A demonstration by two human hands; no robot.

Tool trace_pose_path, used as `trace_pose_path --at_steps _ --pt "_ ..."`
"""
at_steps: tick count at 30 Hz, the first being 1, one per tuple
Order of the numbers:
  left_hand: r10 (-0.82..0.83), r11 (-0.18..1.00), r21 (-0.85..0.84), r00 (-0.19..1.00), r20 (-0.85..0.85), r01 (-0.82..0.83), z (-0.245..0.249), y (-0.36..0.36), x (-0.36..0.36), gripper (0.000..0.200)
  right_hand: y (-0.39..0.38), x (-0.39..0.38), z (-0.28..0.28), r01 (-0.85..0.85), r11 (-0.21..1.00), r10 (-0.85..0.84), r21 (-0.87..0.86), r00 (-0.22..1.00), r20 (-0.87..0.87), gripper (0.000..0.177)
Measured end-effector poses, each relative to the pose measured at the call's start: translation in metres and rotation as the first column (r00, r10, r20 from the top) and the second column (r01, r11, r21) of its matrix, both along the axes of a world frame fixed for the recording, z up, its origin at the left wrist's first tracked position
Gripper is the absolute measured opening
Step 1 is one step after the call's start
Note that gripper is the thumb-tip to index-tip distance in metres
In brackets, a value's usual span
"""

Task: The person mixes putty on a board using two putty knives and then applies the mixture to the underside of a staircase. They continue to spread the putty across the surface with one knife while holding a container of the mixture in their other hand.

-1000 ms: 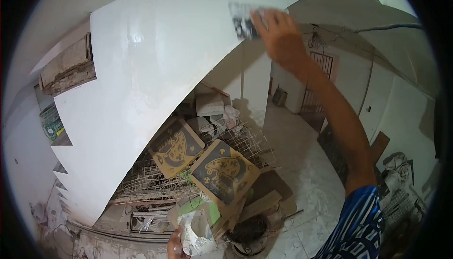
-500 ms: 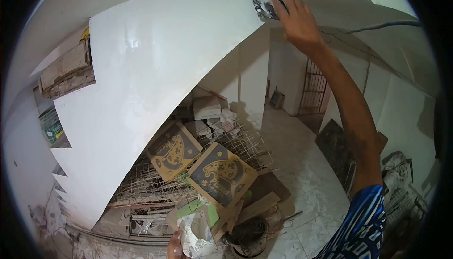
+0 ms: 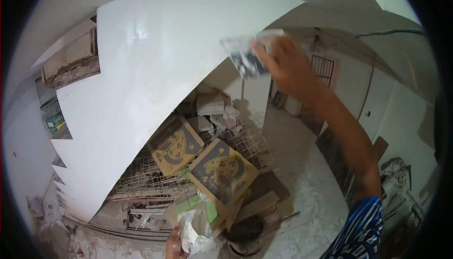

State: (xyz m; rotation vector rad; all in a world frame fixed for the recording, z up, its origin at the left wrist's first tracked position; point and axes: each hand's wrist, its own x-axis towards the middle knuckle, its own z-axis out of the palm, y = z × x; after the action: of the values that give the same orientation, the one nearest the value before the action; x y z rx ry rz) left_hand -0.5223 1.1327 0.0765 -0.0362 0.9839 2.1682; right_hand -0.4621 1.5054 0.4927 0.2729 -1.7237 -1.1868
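My right hand [image 3: 288, 65] is closed round a plastering trowel [image 3: 247, 60], whose blade is smeared with dark and white patches. The trowel overlaps the lower edge of the white stair side wall [image 3: 141, 70] in this view and is blurred by motion. Low in the view, my left hand [image 3: 174, 245] grips a putty-coated board [image 3: 196, 230] at its left side. Thick white putty covers most of that board, so its shape is partly hidden.
Below the sloping wall lie two printed cardboard boxes [image 3: 224, 170] on wire mesh [image 3: 255, 141]. A bucket [image 3: 246, 238] stands beside my left hand's board. Stepped notches run along the wall's left edge, and a barred gate [image 3: 322, 70] is at the back.
My right hand has brought the trowel down and left, away from the wall's upper right corner. The left hand stays low with the board, and the view has shifted slightly.
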Motion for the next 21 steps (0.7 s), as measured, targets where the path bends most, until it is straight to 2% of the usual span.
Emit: trace_pose_path --at_steps 3,5,6,8,9,12,15,18,21 --pt "-0.002 0.999 0.043 0.999 0.037 0.0 0.005 -0.001 0.001 0.058 -0.004 -0.016 0.06 -0.016 0.993 0.032 0.115 0.99 -0.137 0.047" --pt "0.045 0.998 0.057 0.989 -0.144 -0.037 0.001 -0.004 0.011 0.063 0.003 -0.029 0.091 -0.046 0.973 0.091 0.225 0.977 -0.193 0.047" --pt "0.072 0.996 0.067 0.97 -0.231 -0.058 0.001 -0.006 0.016 0.065 0.002 -0.034 0.095 -0.016 0.991 0.043 0.134 0.979 -0.201 0.052" --pt "0.057 0.998 0.027 0.986 -0.157 -0.053 0.007 -0.011 0.019 0.069 -0.001 -0.043 0.1 0.045 0.998 -0.055 -0.053 0.978 -0.199 0.065" --pt "0.049 0.999 0.006 0.992 -0.118 -0.048 0.009 -0.013 0.02 0.071 0.002 -0.049 0.101 0.047 0.995 -0.064 -0.091 0.979 -0.192 0.068" --pt "0.004 1.0 -0.005 1.0 0.004 -0.004 0.006 -0.019 0.013 0.069 0.009 -0.058 0.095 0.065 0.994 -0.08 -0.082 0.977 -0.2 0.064" --pt "0.1 0.995 -0.006 0.991 0.084 -0.1 0.01 -0.012 0.004 0.055 0.016 -0.06 0.074 0.016 0.993 0.014 0.114 0.968 -0.251 0.049" --pt "0.1 0.992 0.07 0.993 0.068 -0.105 0.007 -0.011 0.001 0.052 -0.002 -0.053 0.015 0.05 0.999 -0.052 -0.022 0.99 -0.133 0.053" --pt "0.097 0.992 0.068 0.99 0.104 -0.104 -0.004 -0.015 -0.003 0.05 -0.004 -0.042 -0.045 -0.083 0.995 0.084 -0.049 0.996 0.014 0.055"
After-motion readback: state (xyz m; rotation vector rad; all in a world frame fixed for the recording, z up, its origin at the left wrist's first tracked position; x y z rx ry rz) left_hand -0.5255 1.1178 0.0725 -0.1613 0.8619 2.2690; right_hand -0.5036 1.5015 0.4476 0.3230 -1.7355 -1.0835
